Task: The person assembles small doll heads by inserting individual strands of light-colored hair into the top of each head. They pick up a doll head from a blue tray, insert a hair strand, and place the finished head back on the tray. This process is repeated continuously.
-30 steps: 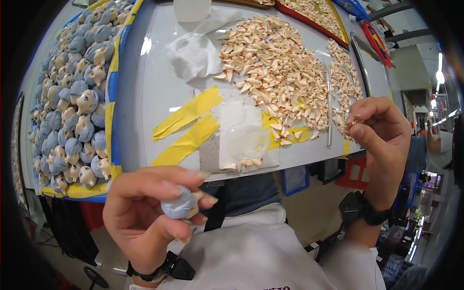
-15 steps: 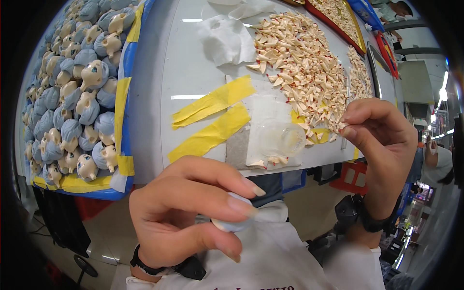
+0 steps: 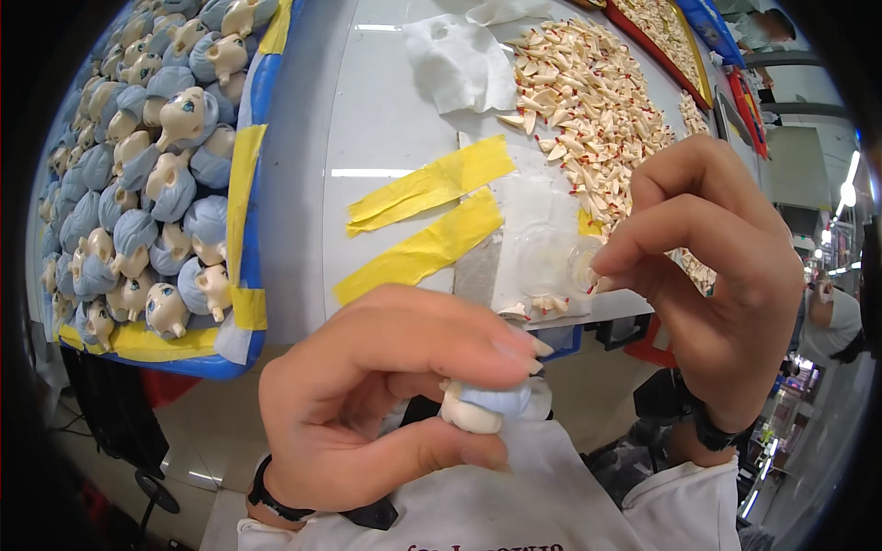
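Left hand [image 3: 386, 404] fingers [image 3: 459, 335] curled tight round a small doll head [image 3: 482, 409], pale face, blue hair, held below the tabletop [image 3: 386, 119] edge. Right hand [image 3: 726, 275] fingers pinched narrow on a tiny cream piece, too small to make out, just above the doll head. Likely an ear-fitting step; next move calls for lining the piece to the head. Beyond: yellow tape strips [image 3: 427, 216], glossy; pile of pointed cream parts [image 3: 588, 101] with red tips; blue-rimmed tray of doll heads [image 3: 147, 174] far left.
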Demonstrator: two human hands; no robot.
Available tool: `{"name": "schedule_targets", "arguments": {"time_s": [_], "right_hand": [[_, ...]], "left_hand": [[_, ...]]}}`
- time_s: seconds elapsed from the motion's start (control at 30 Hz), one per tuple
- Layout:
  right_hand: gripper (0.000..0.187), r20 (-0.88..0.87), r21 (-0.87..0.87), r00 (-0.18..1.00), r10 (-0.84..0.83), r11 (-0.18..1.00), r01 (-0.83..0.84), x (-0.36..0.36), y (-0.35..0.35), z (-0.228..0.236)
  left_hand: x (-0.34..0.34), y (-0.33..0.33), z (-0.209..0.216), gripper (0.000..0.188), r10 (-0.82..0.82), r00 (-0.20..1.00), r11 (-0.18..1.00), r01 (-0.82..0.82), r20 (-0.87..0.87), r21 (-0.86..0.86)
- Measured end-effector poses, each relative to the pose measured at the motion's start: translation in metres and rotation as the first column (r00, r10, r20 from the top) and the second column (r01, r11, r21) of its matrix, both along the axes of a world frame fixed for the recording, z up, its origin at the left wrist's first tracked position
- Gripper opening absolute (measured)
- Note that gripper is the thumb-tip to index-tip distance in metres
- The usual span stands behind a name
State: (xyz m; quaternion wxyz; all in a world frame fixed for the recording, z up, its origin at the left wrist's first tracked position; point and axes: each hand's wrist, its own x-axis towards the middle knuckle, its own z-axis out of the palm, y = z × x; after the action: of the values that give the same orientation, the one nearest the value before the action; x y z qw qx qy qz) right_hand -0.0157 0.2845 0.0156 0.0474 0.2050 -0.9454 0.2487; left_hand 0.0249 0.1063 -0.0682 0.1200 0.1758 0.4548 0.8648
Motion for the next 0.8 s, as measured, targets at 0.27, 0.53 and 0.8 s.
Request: {"name": "schedule_targets", "arguments": {"time_s": [0.27,0.53,0.8], "right_hand": [[0.022,-0.026,-0.116,0.998,-0.066,0.991,0.062,0.011,0.005,0.005],[0.019,0.314,-0.335,0.948,0.057,0.941,0.054,0.044,0.007,0.016],[0.026,-0.071,-0.255,0.986,0.152,0.953,-0.165,0.048,0.012,-0.005]], "left_hand": [[0.000,0.004,0.010,0.041,0.024,0.997,0.988,-0.035,-0.072,-0.151],[-0.001,0.013,0.017,0.038,0.071,0.928,0.910,-0.210,-0.365,-0.358],[0.018,0.019,0.042,0.037,0.150,0.849,0.668,-0.465,-0.507,-0.581]]}}
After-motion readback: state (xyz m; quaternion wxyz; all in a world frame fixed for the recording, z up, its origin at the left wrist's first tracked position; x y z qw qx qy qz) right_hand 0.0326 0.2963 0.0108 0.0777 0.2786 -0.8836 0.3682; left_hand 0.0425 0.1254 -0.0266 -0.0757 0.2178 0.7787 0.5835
